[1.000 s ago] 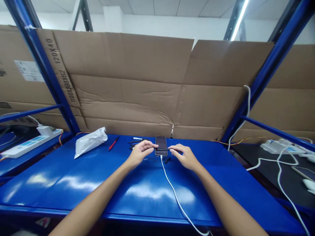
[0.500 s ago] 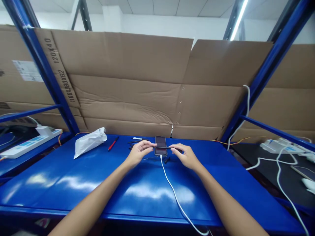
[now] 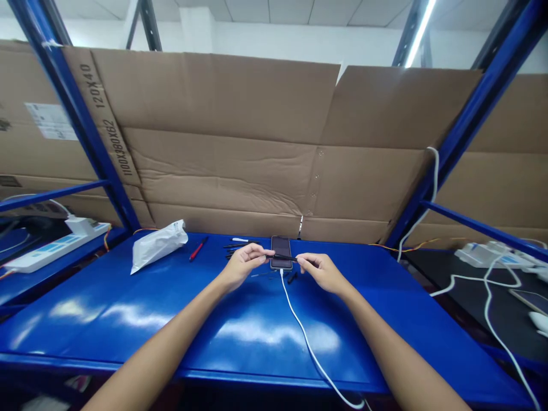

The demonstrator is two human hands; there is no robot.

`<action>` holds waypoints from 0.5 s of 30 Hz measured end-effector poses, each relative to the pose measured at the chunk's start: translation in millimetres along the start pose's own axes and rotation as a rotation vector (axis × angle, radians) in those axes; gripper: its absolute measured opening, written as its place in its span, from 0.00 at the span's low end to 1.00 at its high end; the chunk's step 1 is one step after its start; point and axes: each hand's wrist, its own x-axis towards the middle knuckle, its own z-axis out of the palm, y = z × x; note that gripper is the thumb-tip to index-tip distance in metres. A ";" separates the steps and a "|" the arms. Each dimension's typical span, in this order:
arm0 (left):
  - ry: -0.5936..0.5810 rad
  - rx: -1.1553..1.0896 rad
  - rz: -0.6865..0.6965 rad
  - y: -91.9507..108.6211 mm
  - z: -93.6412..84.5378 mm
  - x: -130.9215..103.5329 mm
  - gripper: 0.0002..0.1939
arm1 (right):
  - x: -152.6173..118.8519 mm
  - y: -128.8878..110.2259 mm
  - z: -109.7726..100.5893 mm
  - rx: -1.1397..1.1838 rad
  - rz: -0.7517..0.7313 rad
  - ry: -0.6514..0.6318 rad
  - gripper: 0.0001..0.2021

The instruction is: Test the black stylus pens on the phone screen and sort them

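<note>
Pen (image 3: 283, 257), thin and black, held level between two bare hands above a dark phone (image 3: 281, 252) near the middle of the far edge of the blue surface (image 3: 240, 325). The left hand (image 3: 240, 266) has its grip pinched together on the pen's left end; the right hand (image 3: 322, 272) has its grip closed on the right end. The phone lies flat, screen up, with a white cable (image 3: 305, 337) plugged into its near end and running back over the surface's near edge. A small black piece (image 3: 292, 278) lies just beside the cable, below the pen. Left of the phone, several more black pens (image 3: 234, 248) lie in a loose cluster, and a red pen (image 3: 197, 249) sits farther left. A white plastic bag (image 3: 157, 245) rests toward the far left corner. Flattened brown cardboard (image 3: 240, 142) stands along the far edge between blue rack posts. A white power strip (image 3: 51, 248) lies on the neighbouring shelf to the left.
</note>
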 end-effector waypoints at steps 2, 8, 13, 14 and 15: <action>-0.006 0.013 -0.001 -0.5 -0.4 0.1 0.17 | -0.4 -0.4 0.0 -0.014 0.010 0.003 0.23; 0.037 -0.002 -0.008 -0.3 1.9 1.1 0.19 | -1.3 0.6 -2.0 -0.025 0.002 0.032 0.18; 0.041 0.008 -0.039 0.9 2.9 1.1 0.20 | -0.6 1.6 -2.5 -0.020 -0.023 0.088 0.15; 0.041 0.011 -0.046 0.8 3.0 1.0 0.20 | -0.5 1.9 -2.6 -0.025 -0.023 0.093 0.15; 0.041 0.014 -0.053 0.7 3.2 0.8 0.20 | -0.6 2.3 -2.5 -0.027 -0.020 0.096 0.15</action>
